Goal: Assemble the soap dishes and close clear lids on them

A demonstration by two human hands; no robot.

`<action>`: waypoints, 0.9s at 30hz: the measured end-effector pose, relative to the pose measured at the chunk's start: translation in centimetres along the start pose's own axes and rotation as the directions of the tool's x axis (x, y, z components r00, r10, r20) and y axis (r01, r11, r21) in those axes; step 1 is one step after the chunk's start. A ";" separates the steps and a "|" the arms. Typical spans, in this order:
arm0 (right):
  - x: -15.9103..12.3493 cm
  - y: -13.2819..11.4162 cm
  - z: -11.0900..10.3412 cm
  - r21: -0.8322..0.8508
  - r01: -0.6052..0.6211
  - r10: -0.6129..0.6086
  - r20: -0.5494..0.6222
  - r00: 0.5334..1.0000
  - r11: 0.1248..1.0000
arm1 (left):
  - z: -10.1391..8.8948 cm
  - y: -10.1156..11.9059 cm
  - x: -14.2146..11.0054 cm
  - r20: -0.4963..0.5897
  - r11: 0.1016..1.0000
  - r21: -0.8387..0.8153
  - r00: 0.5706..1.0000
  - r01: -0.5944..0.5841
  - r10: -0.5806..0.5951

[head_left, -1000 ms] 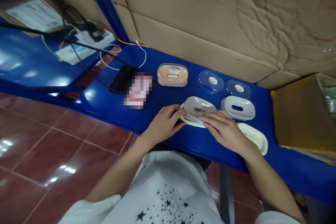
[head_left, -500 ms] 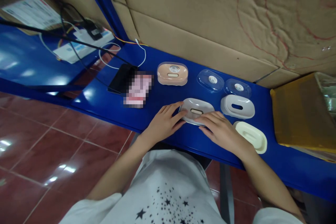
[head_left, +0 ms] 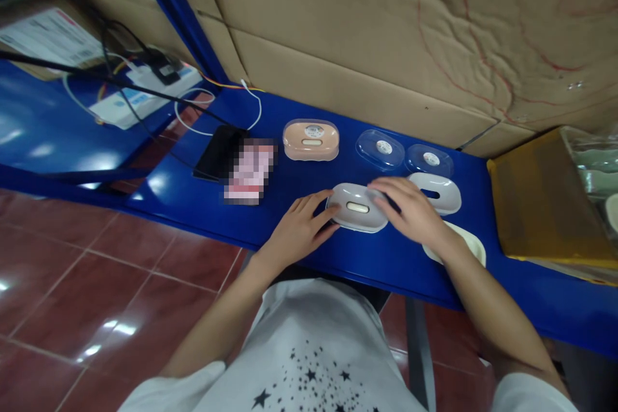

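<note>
A greyish-white oval soap dish rests on the blue tabletop in front of me, with a cream oval piece showing in its central slot. My left hand grips its left end, thumb and fingertips on the rim. At the upper right rim, my right hand has its fingers and thumb around the edge. Just beyond that hand lies a white oval tray with a dark slot. A pale yellow tray is partly hidden under my right forearm.
Two clear lids with round stickers, one left and one right, lie behind. A peach soap dish stands to their left. A black object and a blurred pink item lie further left. A taped cardboard box borders the right.
My right hand has moved from the dish's front right edge up to its upper right rim, uncovering the slot. My left hand keeps its hold. The view has shifted slightly.
</note>
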State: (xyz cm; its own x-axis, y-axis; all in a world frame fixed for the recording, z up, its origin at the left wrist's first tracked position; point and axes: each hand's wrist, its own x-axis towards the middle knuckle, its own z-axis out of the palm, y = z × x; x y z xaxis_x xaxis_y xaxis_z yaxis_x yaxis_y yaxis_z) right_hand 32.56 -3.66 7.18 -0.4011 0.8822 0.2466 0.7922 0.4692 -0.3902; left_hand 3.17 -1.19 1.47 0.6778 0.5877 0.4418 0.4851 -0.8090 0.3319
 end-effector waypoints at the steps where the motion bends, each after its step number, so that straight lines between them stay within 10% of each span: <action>1: 0.7 1.1 0.0 -0.049 -0.056 0.055 -0.014 0.998 0.997 | 0.0 0.0 0.0 -0.002 1.000 0.000 1.000 0.004 -0.004; 11: 3.5 5.2 0.6 -0.254 -0.186 0.189 -0.011 0.982 0.949 | -0.2 0.0 0.1 0.001 0.999 -0.038 1.000 0.011 -0.011; 27: 0.5 1.0 -2.3 0.261 -0.091 0.042 0.187 0.981 0.961 | -0.2 0.2 0.2 -0.045 0.998 -0.018 0.997 0.054 -0.055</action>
State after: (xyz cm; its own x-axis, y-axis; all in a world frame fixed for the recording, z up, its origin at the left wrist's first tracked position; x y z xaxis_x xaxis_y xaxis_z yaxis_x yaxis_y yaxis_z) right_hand 34.16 -2.87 8.93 -0.4463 0.8929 0.0594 0.6781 0.3807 -0.6287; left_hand 3.26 -1.23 1.74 0.6244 0.6310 0.4603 0.5111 -0.7757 0.3701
